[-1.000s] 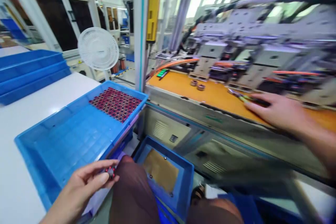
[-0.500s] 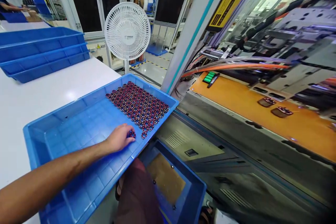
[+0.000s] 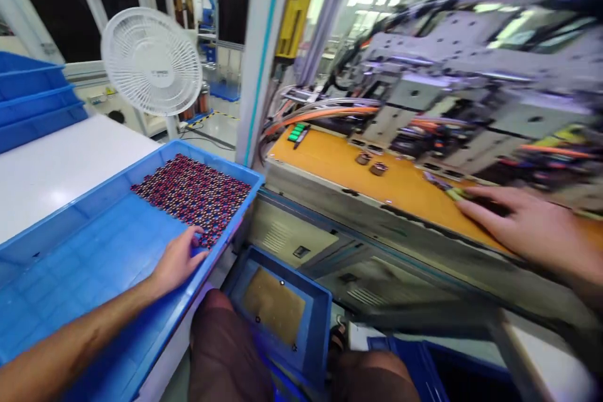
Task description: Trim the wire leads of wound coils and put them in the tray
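Note:
My left hand [image 3: 178, 259] is inside the blue tray [image 3: 94, 191], at the near corner of a tight layer of small red, black and copper-coloured wound ring cores [image 3: 193, 191]. Its thumb and fingers curl around a few rings at that corner; the fingers partly hide them. On the right, my right hand [image 3: 522, 226] is over the orange machine bench [image 3: 405, 188]. Its thumb and fingers close on the yellow-green handles of what looks like small pliers [image 3: 443, 186], blurred, with the metal tip pointing left. Two larger wound cores [image 3: 370, 164] stand on the bench, left of the pliers.
A white fan [image 3: 153, 63] stands behind the tray. Stacked blue trays [image 3: 35, 97] sit on the white table [image 3: 70, 154] at left. Machine heads [image 3: 405, 100] and hoses overhang the bench. Below, a blue bin [image 3: 320, 320] holds a brown sheet [image 3: 273, 308] near my knees.
The view has swung right. My right hand has come into view at the pliers. My left hand has moved with its rings up against the corner of the ring layer.

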### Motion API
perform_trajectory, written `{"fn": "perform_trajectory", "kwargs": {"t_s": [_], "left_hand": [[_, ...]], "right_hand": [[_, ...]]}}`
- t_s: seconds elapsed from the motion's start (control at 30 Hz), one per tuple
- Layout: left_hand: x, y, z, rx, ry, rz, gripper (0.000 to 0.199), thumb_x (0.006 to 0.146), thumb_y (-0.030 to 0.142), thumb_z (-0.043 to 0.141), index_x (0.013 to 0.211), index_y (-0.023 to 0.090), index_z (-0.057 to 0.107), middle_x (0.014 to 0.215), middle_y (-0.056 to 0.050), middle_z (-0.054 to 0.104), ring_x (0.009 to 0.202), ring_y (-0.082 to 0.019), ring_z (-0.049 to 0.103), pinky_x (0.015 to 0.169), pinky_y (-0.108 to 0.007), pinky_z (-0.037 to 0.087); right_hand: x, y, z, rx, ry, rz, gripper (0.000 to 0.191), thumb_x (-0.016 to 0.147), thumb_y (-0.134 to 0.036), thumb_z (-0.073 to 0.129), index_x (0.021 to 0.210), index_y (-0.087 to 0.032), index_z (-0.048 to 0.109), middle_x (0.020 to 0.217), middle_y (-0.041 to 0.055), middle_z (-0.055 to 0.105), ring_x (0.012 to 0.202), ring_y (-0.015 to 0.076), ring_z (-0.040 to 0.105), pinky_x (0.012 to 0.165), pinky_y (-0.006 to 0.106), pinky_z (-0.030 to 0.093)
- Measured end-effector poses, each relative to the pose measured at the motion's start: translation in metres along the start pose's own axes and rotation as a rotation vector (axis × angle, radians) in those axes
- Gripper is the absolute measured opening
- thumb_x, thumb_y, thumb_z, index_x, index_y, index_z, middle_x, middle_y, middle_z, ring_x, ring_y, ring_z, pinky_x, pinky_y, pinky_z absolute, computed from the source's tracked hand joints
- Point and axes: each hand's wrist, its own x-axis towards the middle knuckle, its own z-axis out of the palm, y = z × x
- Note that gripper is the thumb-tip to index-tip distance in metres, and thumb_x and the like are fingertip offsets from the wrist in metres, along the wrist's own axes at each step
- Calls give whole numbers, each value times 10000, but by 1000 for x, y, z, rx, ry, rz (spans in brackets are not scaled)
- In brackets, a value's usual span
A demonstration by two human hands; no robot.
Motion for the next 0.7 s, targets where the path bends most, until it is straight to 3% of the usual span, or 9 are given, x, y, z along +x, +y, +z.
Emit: {"fn": "perform_trajectory", "kwargs": {"t_s": [0.07, 0.13, 0.2, 0.27, 0.33, 0.37, 0.47, 0.57, 0.7], "left_hand": [[5, 8, -14, 48, 13, 29, 464, 796, 452, 596, 1162, 173, 538, 799, -10, 640, 600, -184, 597, 610, -309, 479], [19, 33, -34, 128, 78, 68, 544, 802, 514, 584, 1203, 149, 534, 808, -25, 633, 573, -199, 583, 586, -333, 465], [39, 80, -52, 257, 219, 155, 573, 833, 560, 564, 1255, 174, 538, 871, -37, 648, 633, -220, 606, 628, -352, 478], [61, 145, -58, 262, 300, 322, 522, 862, 514, 574, 1277, 199, 549, 970, -54, 678, 769, -246, 645, 759, -381, 503], [83, 214, -46, 140, 275, 430, 450, 822, 433, 667, 1198, 193, 609, 983, -64, 708, 863, -250, 666, 835, -377, 505], [95, 247, -35, 59, 217, 418, 410, 802, 369, 707, 1163, 189, 630, 982, -66, 722, 899, -241, 671, 874, -368, 498], [130, 321, 11, 7, 156, 394, 299, 789, 268, 740, 1066, 190, 662, 959, -45, 746, 885, -184, 691, 850, -301, 513], [158, 361, 51, -11, 179, 281, 424, 748, 251, 786, 1129, 151, 627, 968, -54, 737, 890, -199, 690, 861, -352, 524], [172, 381, 74, -20, 277, 129, 432, 837, 345, 717, 1199, 146, 590, 1031, -70, 698, 993, -240, 659, 937, -476, 499]], "right_hand": [[5, -2, -1, 15, -48, -8, 281, 836, -279, 643, 1026, -106, 755, 1161, 250, 706, 1074, 326, 665, 903, 429, 496], [10, -5, -1, 18, -22, 1, 290, 827, -240, 622, 1055, -110, 746, 1152, 208, 720, 1062, 304, 667, 935, 414, 493], [16, -7, 0, 37, -19, -28, 308, 834, -271, 630, 1077, -114, 738, 1157, 164, 723, 1067, 278, 660, 952, 378, 490], [22, -10, 1, 60, -19, -64, 318, 858, -292, 614, 1099, -122, 732, 1152, 137, 725, 1056, 258, 657, 947, 351, 487], [24, -14, 1, 83, -15, -94, 321, 871, -297, 605, 1112, -124, 728, 1148, 130, 725, 1044, 252, 654, 934, 343, 485], [24, -15, 1, 94, -11, -104, 322, 874, -296, 604, 1115, -122, 726, 1147, 133, 724, 1036, 251, 652, 925, 341, 485], [23, -18, -2, 113, -3, -123, 303, 885, -296, 606, 1099, -114, 720, 1113, 135, 725, 1018, 242, 647, 904, 339, 484], [25, -16, -4, 117, -3, -129, 283, 908, -330, 613, 1087, -128, 696, 1097, 106, 713, 1033, 222, 640, 919, 364, 486], [28, -12, -4, 123, -8, -133, 293, 938, -396, 603, 1071, -143, 666, 1137, 87, 680, 1063, 212, 627, 944, 410, 494]]}}
